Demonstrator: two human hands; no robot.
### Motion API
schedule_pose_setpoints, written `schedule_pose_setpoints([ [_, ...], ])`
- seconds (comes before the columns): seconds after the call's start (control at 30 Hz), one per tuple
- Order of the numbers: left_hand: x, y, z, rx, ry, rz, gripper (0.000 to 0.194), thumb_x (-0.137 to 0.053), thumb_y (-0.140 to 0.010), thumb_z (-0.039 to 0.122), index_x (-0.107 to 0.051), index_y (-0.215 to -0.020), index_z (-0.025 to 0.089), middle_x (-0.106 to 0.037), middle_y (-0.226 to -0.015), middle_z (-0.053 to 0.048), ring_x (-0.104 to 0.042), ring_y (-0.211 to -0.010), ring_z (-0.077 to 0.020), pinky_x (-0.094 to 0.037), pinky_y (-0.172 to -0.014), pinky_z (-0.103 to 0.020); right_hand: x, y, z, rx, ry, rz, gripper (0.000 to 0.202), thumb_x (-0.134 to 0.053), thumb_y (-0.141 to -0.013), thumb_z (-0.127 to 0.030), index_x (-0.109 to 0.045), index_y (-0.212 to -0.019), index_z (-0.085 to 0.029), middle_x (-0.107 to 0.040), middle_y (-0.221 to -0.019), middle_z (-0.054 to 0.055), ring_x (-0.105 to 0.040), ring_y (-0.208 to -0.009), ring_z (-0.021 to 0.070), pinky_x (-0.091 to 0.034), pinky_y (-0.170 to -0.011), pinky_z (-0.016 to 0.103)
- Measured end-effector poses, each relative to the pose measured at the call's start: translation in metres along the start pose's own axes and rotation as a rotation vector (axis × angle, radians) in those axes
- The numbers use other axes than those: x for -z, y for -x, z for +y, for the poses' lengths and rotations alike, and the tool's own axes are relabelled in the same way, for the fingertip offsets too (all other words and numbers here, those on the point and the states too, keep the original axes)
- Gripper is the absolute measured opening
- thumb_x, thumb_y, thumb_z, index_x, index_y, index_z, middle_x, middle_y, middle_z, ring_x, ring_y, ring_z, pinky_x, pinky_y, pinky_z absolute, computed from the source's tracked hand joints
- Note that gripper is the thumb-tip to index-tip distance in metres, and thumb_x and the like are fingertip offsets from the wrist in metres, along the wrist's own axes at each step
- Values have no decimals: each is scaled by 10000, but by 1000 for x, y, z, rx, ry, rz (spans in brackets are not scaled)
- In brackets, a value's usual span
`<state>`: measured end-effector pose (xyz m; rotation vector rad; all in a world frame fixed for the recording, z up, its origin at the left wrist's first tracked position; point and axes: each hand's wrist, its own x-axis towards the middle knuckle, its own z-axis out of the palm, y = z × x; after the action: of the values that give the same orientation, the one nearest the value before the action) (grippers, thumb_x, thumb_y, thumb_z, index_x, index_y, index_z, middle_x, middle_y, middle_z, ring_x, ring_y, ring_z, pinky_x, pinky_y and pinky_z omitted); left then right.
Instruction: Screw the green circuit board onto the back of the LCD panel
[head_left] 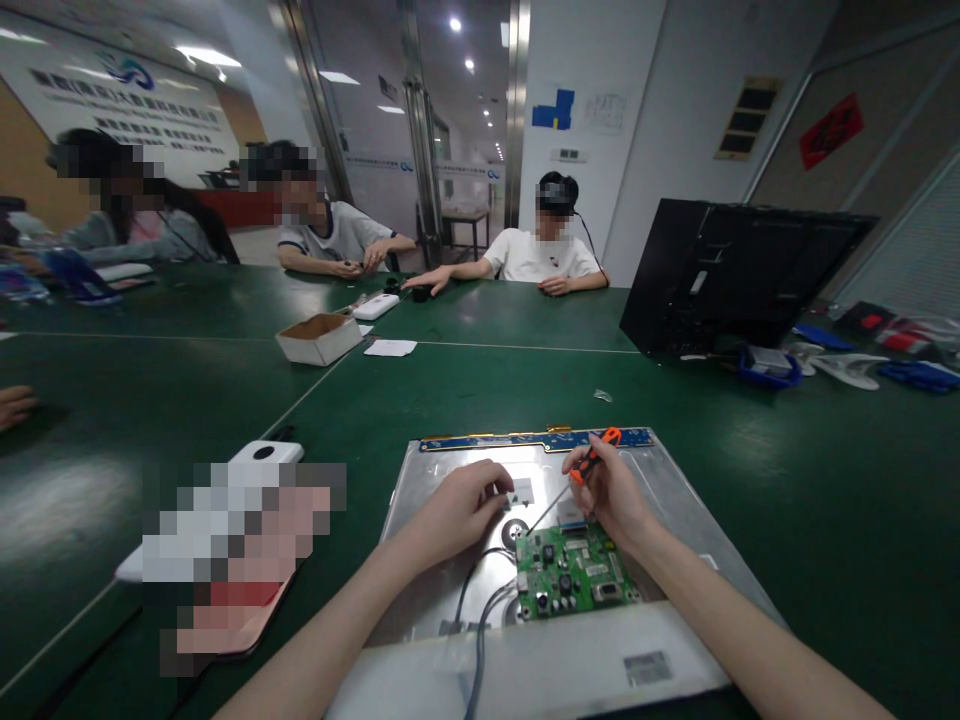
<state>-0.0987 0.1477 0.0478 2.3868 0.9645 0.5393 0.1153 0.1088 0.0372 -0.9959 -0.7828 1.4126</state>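
My right hand (606,490) grips a screwdriver (592,458) with an orange and black handle. The thin shaft slants down left, its tip at the upper left corner of a green circuit board (574,575). That board lies on the metal back of a flat display panel (420,490), which has a narrow blue circuit strip (600,439) along its far edge. My left hand (465,505) is over the panel, left of the screwdriver, fingers curled and closed. Small dark bits lie by its fingertips; what the fingers hold, if anything, cannot be made out. Grey cables (484,630) run left of the board.
A white power bank (259,465) and a pink phone (262,610) lie left. Beyond are an open white box (319,340) and paper (390,348). A black monitor housing (720,280) stands at right, near a blue tray (769,367). Several people sit across the green table (480,390).
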Motion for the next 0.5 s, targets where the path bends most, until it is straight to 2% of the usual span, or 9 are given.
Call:
schedule_pose_setpoints([
  [0.1, 1, -1, 1, 30, 63, -20, 125, -509, -843, 116, -613, -829, 184, -661, -827, -23, -583, -764, -176, -468, -705, -299, 1, -1, -1, 9, -24, 10, 479, -648, -701, -634, -626, -603, -166, -416, -356, -55, -323, -310, 57, -264, -331, 175],
  [0.27, -1, 0, 2, 64, 250, -124, 118, -514, -817, 108, -610, -817, 177, -648, -816, -11, -588, -750, -158, -471, -676, -272, 1, -1, -1, 0, -36, 4, 478, -660, -687, -634, -637, -602, -165, -423, -351, -52, -309, -307, 55, -258, -333, 175],
  [0.4, -4, 1, 4, 103, 448, -236, 103, -543, -767, 92, -605, -798, 168, -615, -750, 13, -575, -701, -138, -462, -658, -257, 2, -1, -1, -6, -42, -4, 465, -657, -697, -620, -638, -604, -164, -424, -346, -50, -316, -301, 59, -257, -331, 179],
  [0.5, -7, 1, 5, 147, 483, -272, 70, -587, -732, 106, -604, -766, 165, -586, -684, 31, -546, -645, -126, -429, -608, -236, 2, -2, 0, -9, -46, -8, 465, -651, -706, -617, -632, -602, -165, -432, -348, -48, -314, -294, 57, -251, -327, 180],
])
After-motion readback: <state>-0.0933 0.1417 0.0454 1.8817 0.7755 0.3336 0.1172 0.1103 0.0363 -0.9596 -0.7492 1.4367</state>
